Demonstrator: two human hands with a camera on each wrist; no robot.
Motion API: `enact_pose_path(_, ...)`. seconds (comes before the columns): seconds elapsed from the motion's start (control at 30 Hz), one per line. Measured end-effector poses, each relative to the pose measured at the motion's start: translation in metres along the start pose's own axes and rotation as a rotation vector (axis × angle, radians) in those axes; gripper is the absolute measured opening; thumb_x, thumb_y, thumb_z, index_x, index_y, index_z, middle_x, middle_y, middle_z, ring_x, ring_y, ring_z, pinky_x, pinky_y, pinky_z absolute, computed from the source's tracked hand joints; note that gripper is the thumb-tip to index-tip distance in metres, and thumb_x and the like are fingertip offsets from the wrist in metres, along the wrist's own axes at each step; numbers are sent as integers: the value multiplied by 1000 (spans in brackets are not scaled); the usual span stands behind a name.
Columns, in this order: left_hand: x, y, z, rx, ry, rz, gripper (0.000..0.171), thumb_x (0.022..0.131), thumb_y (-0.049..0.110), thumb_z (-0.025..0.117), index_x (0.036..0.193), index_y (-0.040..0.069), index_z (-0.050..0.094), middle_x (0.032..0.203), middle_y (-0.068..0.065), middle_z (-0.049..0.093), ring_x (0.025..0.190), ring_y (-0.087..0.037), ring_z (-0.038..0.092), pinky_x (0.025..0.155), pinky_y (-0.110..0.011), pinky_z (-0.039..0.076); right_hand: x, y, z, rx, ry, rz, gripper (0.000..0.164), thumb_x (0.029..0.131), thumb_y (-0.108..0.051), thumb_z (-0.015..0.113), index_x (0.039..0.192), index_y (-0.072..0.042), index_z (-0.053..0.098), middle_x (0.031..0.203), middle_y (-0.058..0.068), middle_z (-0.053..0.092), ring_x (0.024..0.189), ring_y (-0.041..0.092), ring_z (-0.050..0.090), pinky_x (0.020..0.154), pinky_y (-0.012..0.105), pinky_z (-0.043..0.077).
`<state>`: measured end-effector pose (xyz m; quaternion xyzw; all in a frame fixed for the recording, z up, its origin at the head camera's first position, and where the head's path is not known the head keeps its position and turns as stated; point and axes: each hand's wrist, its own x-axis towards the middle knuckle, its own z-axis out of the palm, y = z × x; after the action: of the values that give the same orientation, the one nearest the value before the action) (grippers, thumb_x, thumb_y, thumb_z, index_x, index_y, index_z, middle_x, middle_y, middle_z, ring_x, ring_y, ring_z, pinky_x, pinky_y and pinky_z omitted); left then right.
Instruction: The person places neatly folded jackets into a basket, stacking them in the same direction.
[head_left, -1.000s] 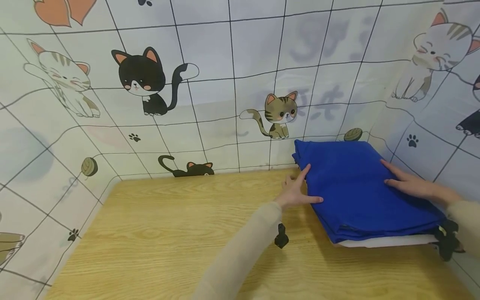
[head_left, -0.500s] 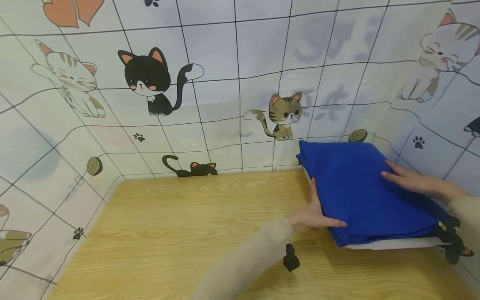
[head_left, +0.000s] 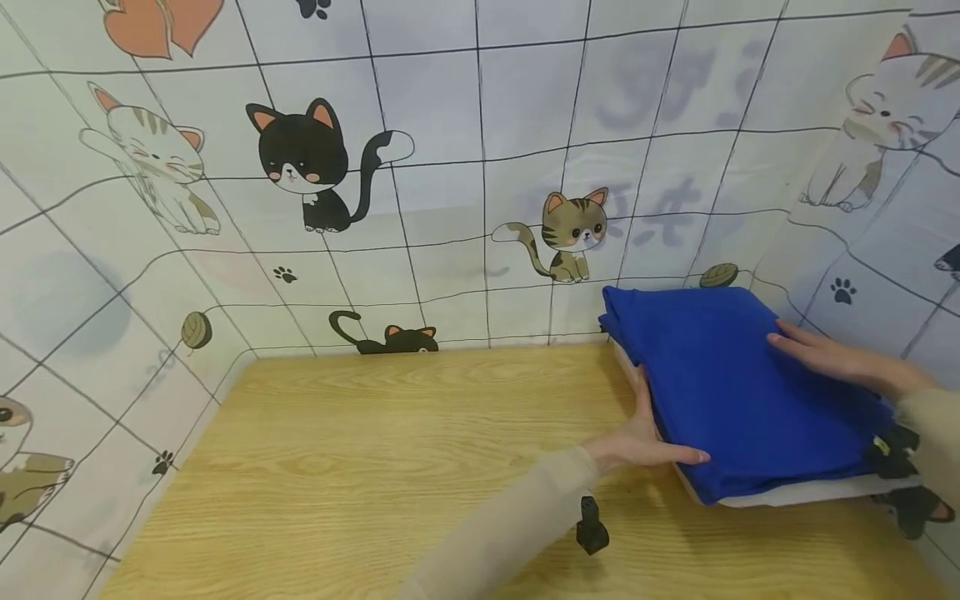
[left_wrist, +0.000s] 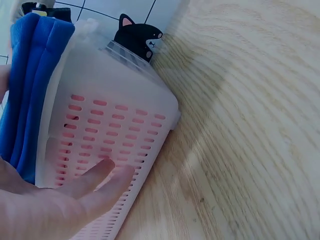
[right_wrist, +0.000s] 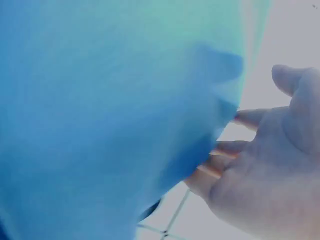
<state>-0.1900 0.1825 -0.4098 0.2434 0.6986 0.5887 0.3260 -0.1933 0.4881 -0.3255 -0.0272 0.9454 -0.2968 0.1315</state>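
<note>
A folded blue cloth [head_left: 735, 383] covers the top of a whitish plastic basket [left_wrist: 120, 85] at the right of the table. In the left wrist view the basket's slotted side shows pink through its holes. My left hand [head_left: 637, 442] rests against the basket's left side, fingers laid straight along the slots and the thumb over the cloth's edge. My right hand [head_left: 832, 358] touches the cloth's right edge with extended fingers. Seen from the right wrist, the cloth fills most of the picture, pale and washed out, with part of the hand [right_wrist: 275, 160] beside it.
A wood-grain table [head_left: 360, 442] extends to the left of the basket. White walls printed with cats and grid lines [head_left: 442, 192] close off the back and both sides. The basket stands close to the right wall and the back wall.
My left hand has slid from the cloth's upper left edge toward the front and down onto the basket's side. My right hand stays at the right edge. The view has shifted slightly.
</note>
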Motion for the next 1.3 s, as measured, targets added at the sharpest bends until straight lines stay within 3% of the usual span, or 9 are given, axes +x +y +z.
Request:
enact_pose_path(0.17, -6, -3, -6, 11, 51, 76, 122, 81, 22, 79, 150, 35, -21, 157, 12, -1, 141, -10, 11, 112, -35, 20, 6, -21, -2, -68, 18, -66, 68, 107, -30, 26, 141, 23, 1, 139, 52, 1, 128, 66, -1, 98, 74, 8)
enact_pose_path(0.27, -12, -3, -11, 33, 58, 116, 125, 81, 21, 79, 147, 42, -25, 159, 8, -5, 141, -12, 12, 111, -37, 22, 4, -30, -2, -78, 23, -87, 67, 107, -28, 28, 142, 22, 2, 139, 51, 1, 128, 66, 0, 99, 74, 9)
enact_pose_path(0.4, -23, -4, -28, 55, 54, 87, 125, 81, 22, 80, 143, 51, -25, 159, -5, 6, 124, -17, 48, 101, -33, 36, 3, -42, 1, -86, 27, -126, 65, 107, -25, 31, 143, 20, 2, 141, 50, 2, 129, 65, 0, 99, 73, 9)
enact_pose_path(0.5, -27, -6, -44, 106, 57, 84, 121, 82, 22, 79, 147, 45, -21, 160, -7, 5, 110, -24, 60, 96, -29, 41, 5, -53, 3, -102, 30, -152, 64, 106, -23, 33, 145, 19, 4, 142, 48, 4, 130, 64, 2, 99, 73, 10)
enact_pose_path(0.6, -28, -10, -62, 219, 59, 137, 117, 82, 23, 78, 152, 32, -16, 160, -1, -6, 129, -26, 44, 100, -29, 38, 9, -65, 5, -106, 42, -174, 64, 106, -24, 34, 147, 15, 5, 145, 45, 6, 132, 62, 4, 99, 72, 12)
enact_pose_path(0.77, -34, -17, -89, 353, 49, 185, 111, 84, 23, 75, 155, 23, -9, 160, -2, -4, 144, -18, 8, 105, -34, 33, 15, -89, 8, -64, 48, -206, 64, 106, -27, 34, 150, 8, 3, 150, 40, 4, 135, 58, 3, 100, 72, 12)
enact_pose_path(0.9, -44, -20, -105, 409, 76, 167, 108, 84, 25, 75, 156, 21, -7, 161, -4, 0, 144, -21, 9, 108, -39, 29, 20, -107, 10, -59, 59, -228, 65, 106, -29, 35, 151, 7, 4, 151, 37, 4, 136, 56, 4, 101, 71, 13)
enact_pose_path(1.07, -57, -19, -122, 475, 111, 128, 107, 84, 27, 74, 156, 22, -5, 160, -8, 3, 145, -27, 5, 112, -48, 17, 25, -127, 15, -68, 78, -243, 65, 106, -31, 36, 153, 3, 6, 153, 34, 6, 137, 53, 7, 101, 70, 14)
enact_pose_path(1.3, -70, -19, -145, 510, 173, 67, 102, 87, 27, 72, 156, 25, -3, 160, -10, 5, 145, -28, 4, 111, -52, 18, 35, -156, 25, -45, 102, -278, 63, 106, -32, 36, 154, 0, 10, 155, 30, 8, 140, 49, 7, 105, 67, 12)
